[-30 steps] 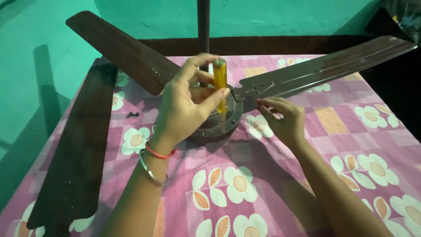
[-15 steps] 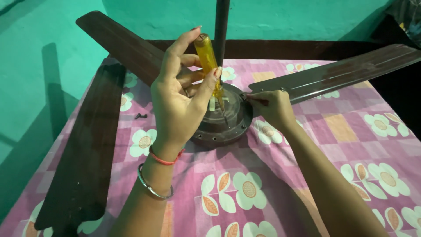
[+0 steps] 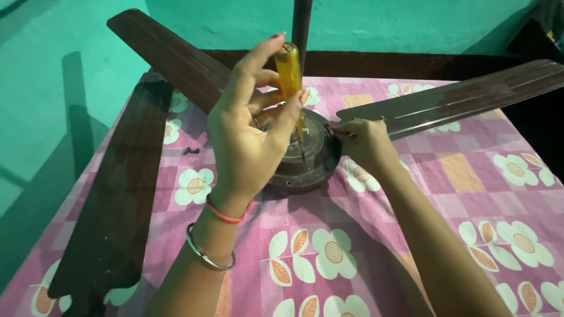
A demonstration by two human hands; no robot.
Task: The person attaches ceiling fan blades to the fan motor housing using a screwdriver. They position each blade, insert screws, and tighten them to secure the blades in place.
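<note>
A brown ceiling fan lies on a table, its round motor hub (image 3: 311, 164) in the middle. My left hand (image 3: 249, 135) holds a screwdriver with a yellow handle (image 3: 289, 76) upright, tip down on the hub. My right hand (image 3: 364, 144) rests at the hub's right edge, fingers pinched at the root of the right blade (image 3: 458, 100). What the fingers pinch is too small to tell. A second blade (image 3: 170, 53) reaches to the back left. A third blade (image 3: 117, 194) lies along the table's left side.
A pink cloth with white flowers (image 3: 364, 258) covers the table. A small dark screw (image 3: 189, 151) lies on the cloth left of the hub. The fan's rod (image 3: 301, 29) stands up behind the hub. A teal wall and floor (image 3: 53, 76) surround the table.
My left hand has lifted the screwdriver and tilted it more upright over the hub. My right hand has shifted left, closer to the hub's edge.
</note>
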